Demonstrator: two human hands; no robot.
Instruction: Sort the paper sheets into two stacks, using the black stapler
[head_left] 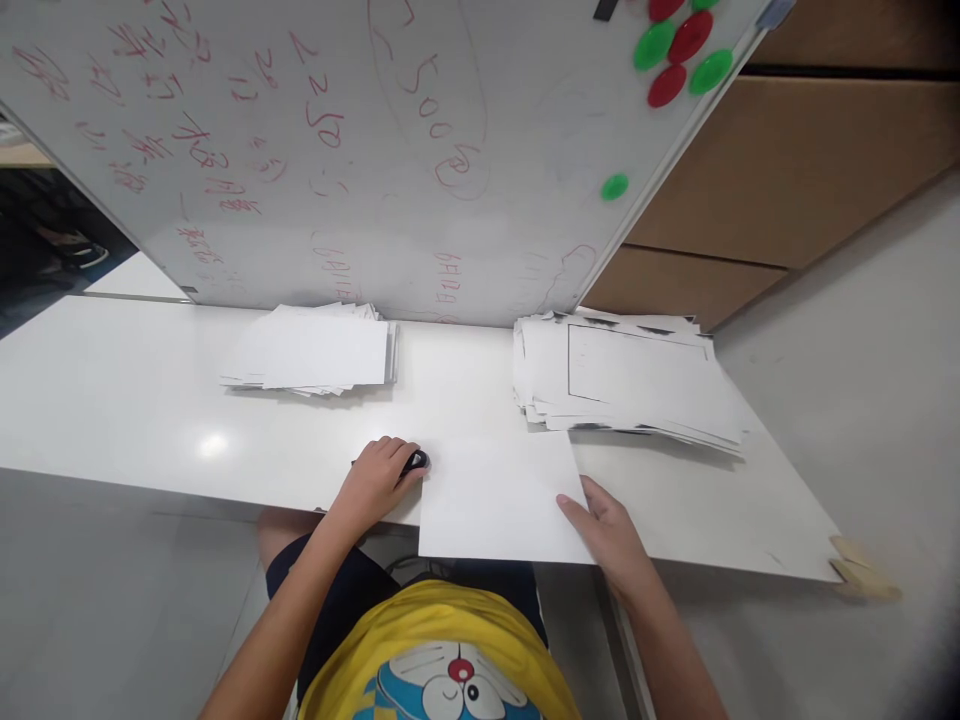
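Paper in play, one white sheet (499,505), and it lies right between the two hands at the near edge of the white table (457,370), its lower edge poking slightly past the rim! Right hand (609,530) on the sheet's right side: thumb laid on top, the other fingers tucked behind that edge, partly hidden, so the paper is pinched between them. Over to the left hand (386,475), fingers curled down around one black object (416,461), only its rounded end showing; what it is, I cannot tell. That end sits right by the sheet's left edge, and whether the two touch is too close to call.

Count them up: two hands, one sheet between them, one black object, and two piles beyond. Left stack (322,350), edges uneven, stands well apart from the sheet; right stack (637,375), broader, its top page bearing a dark-lined frame, lies just past the sheet's upper right corner. Pages in either pile? Too many overlaps to number. Up on the whiteboard (525,130), red handwriting and seven round magnets (667,86): three red, four green, one green sitting apart, lower down.
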